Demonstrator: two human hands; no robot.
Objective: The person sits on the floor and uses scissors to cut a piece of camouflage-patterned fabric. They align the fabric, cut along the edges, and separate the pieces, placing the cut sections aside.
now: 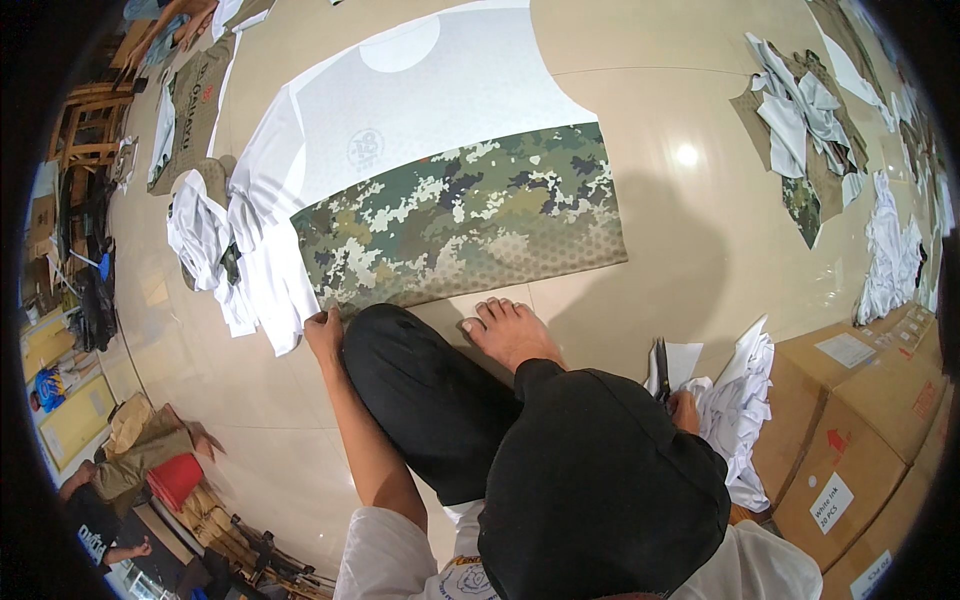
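Observation:
A large shirt-shaped cloth piece, white above (pixel 440 90) and green camouflage below (pixel 460 210), lies flat on the tiled floor. My left hand (pixel 325 332) has its fingers closed on that cloth's lower left corner, beside my raised black-trousered knee. My right hand (pixel 683 410) is at the right, partly hidden behind my other knee, closed on black scissors (pixel 661 368). Next to it lies a crumpled heap of white cloth (pixel 738 410). More bunched white cloth (pixel 200 230) lies against the piece's left side. My bare foot (pixel 505 330) rests just below the camouflage edge.
Stacked cardboard boxes (pixel 840 420) fill the lower right. Cloth offcuts (pixel 800 120) and a white pile (pixel 880 240) lie at the upper right, printed pieces (pixel 190 110) at the upper left. Wooden racks, a red object (pixel 175 480) and other people (pixel 95 520) line the left.

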